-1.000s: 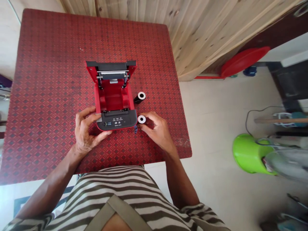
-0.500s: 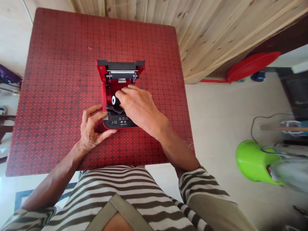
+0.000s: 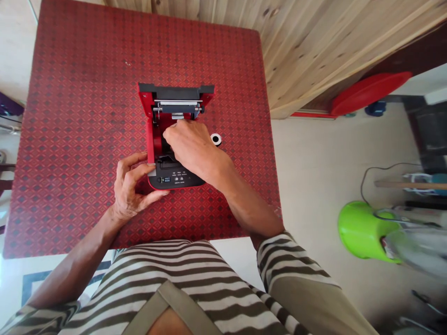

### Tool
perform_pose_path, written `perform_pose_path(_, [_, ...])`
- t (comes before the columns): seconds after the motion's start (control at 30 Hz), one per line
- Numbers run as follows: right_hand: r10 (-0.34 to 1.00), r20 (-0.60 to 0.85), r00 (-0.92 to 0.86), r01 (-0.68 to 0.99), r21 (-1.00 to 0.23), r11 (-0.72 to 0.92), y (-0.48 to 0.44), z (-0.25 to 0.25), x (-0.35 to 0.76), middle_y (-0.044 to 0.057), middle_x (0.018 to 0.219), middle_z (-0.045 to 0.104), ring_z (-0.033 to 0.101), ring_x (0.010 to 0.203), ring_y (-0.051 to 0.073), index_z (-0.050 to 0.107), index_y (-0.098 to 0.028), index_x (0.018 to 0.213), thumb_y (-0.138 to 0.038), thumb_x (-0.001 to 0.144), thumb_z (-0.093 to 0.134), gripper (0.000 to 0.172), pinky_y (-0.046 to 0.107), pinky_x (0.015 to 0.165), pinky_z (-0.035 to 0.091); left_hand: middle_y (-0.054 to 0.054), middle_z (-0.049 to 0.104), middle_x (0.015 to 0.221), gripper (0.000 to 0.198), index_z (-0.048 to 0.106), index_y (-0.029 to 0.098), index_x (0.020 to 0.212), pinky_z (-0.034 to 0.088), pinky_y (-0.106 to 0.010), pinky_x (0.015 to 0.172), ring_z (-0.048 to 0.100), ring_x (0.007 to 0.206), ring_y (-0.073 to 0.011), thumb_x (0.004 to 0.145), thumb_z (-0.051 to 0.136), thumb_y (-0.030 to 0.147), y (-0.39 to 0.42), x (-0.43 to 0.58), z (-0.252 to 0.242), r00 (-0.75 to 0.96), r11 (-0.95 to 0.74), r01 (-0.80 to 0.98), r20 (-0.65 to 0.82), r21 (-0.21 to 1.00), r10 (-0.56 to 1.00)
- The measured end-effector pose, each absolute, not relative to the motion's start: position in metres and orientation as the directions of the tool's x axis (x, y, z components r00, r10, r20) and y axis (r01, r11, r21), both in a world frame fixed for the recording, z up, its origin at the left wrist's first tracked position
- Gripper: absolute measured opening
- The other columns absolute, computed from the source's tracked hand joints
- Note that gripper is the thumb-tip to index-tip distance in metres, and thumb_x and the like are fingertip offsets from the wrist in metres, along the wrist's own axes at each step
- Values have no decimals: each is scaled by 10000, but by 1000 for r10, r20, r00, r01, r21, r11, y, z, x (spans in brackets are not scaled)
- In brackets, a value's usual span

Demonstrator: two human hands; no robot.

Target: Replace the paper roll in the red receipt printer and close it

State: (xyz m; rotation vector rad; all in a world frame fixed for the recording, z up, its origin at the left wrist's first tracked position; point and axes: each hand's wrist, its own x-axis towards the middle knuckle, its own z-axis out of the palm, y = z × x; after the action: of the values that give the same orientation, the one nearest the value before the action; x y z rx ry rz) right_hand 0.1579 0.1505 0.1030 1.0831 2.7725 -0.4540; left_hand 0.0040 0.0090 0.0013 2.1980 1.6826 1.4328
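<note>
A small red and black label printer (image 3: 164, 186) stands on the table with its lid (image 3: 176, 90) tilted up at the back. My left hand (image 3: 131, 186) grips its front left corner, thumb along the front edge and fingers at the side. Inside the red compartment, my right hand (image 3: 190, 144) reaches down with curled fingers; its fingertips and whatever they hold are hidden. The white ring end of a black-edged roll (image 3: 216, 139) shows just right of the right hand, beside the printer. Between the hands is the printer's black front panel with small white markings.
The printer rests on a red patterned table (image 3: 87, 93). Beyond its far side rises a wooden plank wall (image 3: 223, 11). To the right on the floor are a green bucket (image 3: 363, 230) and a red round lid-like thing (image 3: 370, 93).
The roll under my right fingers in the compartment is out of sight there, and a roll end now shows right of the hand. My right hand has shifted slightly left; the left keeps its grip.
</note>
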Motion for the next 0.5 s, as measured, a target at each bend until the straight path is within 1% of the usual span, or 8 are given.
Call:
perform_pose_path(0.13, [617,-265,-741,671,-258,695,149,105,163,216,1225,730,684,1143,317,713,-75,1244,-68,1057,355,405,452,975,501,-128,675,1324,670,575,300,1368,616,-503,943,692,1177,-311,820,831,586,9,4,1,11,-421,757,634,500,773])
perform_pose_path(0.2, [597,-248,-763,646,-286,708,146,109,172,197,1249,729,677,1172,295,698,-74,1273,-58,1067,344,410,430,994,501,-128,668,1324,662,559,306,1376,615,-502,943,688,1182,-307,838,808,600,9,4,1,19,-414,770,631,486,776])
perform_pose_path(0.27, [564,-193,-803,593,-349,726,143,113,186,166,1263,735,672,1187,265,694,-88,1287,-81,1085,372,381,411,1034,492,-131,662,1323,663,554,297,1377,613,-489,947,681,1188,-298,843,804,599,8,4,3,28,-416,772,628,480,778])
perform_pose_path(0.37, [497,-72,-865,468,-477,744,137,113,208,119,1243,758,670,1166,240,729,-130,1233,-222,1094,522,265,406,1073,477,-126,655,1341,665,563,271,1371,604,-474,969,670,1206,-291,841,812,587,7,3,11,50,-425,767,615,481,787])
perform_pose_path(0.43, [482,9,-876,401,-540,740,133,107,217,101,1185,780,678,1108,236,752,-146,1172,-288,1064,609,229,404,1042,492,-117,661,1340,658,569,257,1369,592,-479,994,668,1212,-289,856,786,606,7,0,18,58,-420,765,597,489,800])
perform_pose_path(0.5, [482,85,-872,347,-585,733,131,98,221,85,1107,799,687,1033,226,767,-151,1114,-269,1052,630,192,391,993,507,-111,679,1308,636,581,239,1356,577,-480,1016,667,1204,-281,874,754,616,7,-4,26,54,-419,761,595,495,802])
